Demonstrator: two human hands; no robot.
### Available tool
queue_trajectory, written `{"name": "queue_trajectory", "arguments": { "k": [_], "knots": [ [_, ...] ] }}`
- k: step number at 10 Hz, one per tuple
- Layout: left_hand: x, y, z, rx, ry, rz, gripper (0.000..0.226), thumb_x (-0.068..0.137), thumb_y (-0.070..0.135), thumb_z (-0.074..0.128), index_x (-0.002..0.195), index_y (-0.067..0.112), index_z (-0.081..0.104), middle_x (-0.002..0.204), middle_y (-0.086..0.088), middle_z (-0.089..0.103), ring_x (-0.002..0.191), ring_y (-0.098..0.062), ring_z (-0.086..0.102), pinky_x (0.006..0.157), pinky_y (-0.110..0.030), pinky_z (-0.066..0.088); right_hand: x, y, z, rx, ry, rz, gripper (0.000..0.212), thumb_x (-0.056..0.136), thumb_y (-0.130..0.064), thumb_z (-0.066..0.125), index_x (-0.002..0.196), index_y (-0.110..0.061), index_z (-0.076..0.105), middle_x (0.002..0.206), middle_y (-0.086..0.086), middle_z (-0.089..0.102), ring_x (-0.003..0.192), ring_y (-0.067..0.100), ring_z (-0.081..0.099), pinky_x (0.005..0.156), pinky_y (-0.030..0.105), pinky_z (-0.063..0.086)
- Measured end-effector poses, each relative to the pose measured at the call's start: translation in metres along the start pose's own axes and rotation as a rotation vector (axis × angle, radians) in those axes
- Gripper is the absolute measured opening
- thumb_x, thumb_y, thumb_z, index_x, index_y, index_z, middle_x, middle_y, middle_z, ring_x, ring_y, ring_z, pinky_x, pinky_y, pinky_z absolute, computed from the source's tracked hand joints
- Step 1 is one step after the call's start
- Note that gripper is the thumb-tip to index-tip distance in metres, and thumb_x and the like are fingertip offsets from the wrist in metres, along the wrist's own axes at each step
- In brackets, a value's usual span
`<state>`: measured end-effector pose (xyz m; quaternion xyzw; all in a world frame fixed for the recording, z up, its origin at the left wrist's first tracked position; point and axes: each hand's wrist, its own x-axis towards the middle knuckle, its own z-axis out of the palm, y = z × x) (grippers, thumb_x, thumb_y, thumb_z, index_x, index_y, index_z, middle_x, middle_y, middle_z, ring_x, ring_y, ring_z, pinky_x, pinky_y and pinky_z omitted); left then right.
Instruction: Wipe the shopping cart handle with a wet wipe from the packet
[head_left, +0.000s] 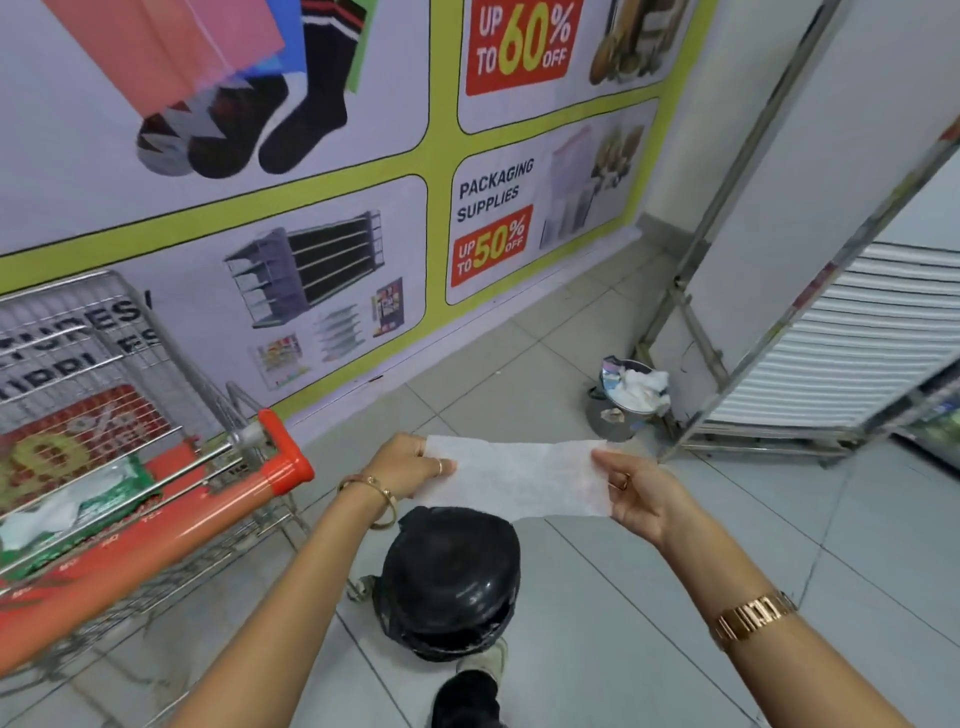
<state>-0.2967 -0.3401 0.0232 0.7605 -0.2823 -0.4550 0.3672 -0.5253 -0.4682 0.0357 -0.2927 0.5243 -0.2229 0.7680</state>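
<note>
I hold a white wet wipe (519, 478) stretched flat between both hands, in front of me and to the right of the cart. My left hand (410, 465) pinches its left edge and my right hand (631, 491) pinches its right edge. The shopping cart's orange-red handle (171, 525) runs along the lower left, its corner cap just left of my left hand and apart from it. A green packet of wipes (111, 486) lies in the cart's wire seat behind the handle, with a white wipe poking out of it.
A black lined bin (449, 577) stands on the tiled floor directly below the wipe. A small metal bin (623, 405) with crumpled wipes sits by the wall. A metal-framed panel (779, 260) leans at right. A poster wall (311, 156) is ahead.
</note>
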Motion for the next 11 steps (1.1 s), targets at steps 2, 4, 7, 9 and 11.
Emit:
{"name": "queue_trajectory", "arguments": {
  "k": [2,4,7,9,11],
  "knots": [
    [0.051,-0.039,0.009,-0.025,0.092,-0.130,0.010,0.080,0.012,0.066,0.083,0.004,0.062,0.088,-0.015,0.061,0.080,-0.025,0.058,0.073,-0.034,0.046,0.068,0.018,0.010,-0.130,0.074,0.098,0.011,0.090,-0.003,0.049,0.086,-0.010,0.058,0.073,0.007,0.062,0.042,0.015,0.063,0.043,0.025,0.054],
    [0.090,-0.084,0.030,0.031,0.101,-0.297,0.031,0.080,0.011,0.066,0.105,-0.007,0.064,0.113,-0.024,0.065,0.103,-0.036,0.062,0.089,-0.040,0.051,0.121,0.055,0.015,-0.234,0.121,0.204,0.010,0.088,0.000,0.053,0.094,-0.006,0.059,0.079,0.010,0.059,0.066,0.023,0.057,0.053,0.032,0.052],
    [0.119,-0.150,0.078,0.276,0.018,-0.494,0.013,0.085,0.015,0.057,0.077,0.005,0.058,0.096,-0.016,0.059,0.097,-0.029,0.060,0.082,-0.032,0.048,0.183,0.119,0.016,-0.424,0.292,0.299,0.025,0.087,0.007,0.049,0.067,-0.006,0.056,0.093,0.018,0.056,0.085,0.029,0.052,0.092,0.050,0.048],
    [0.126,-0.176,0.084,0.141,0.045,-0.607,0.029,0.087,0.005,0.048,0.108,-0.010,0.061,0.115,-0.027,0.065,0.095,-0.035,0.066,0.085,-0.038,0.053,0.194,0.137,0.021,-0.523,0.253,0.373,0.011,0.089,0.002,0.046,0.085,-0.002,0.056,0.070,0.008,0.049,0.063,0.023,0.046,0.062,0.033,0.042],
    [0.118,-0.163,0.069,0.281,0.061,-0.499,0.028,0.084,0.003,0.045,0.061,0.005,0.060,0.086,-0.025,0.065,0.092,-0.030,0.062,0.072,-0.037,0.047,0.180,0.123,0.024,-0.592,0.242,0.275,0.018,0.090,-0.003,0.046,0.095,0.004,0.062,0.080,0.015,0.054,0.080,0.027,0.053,0.077,0.038,0.049]
  ]
}}
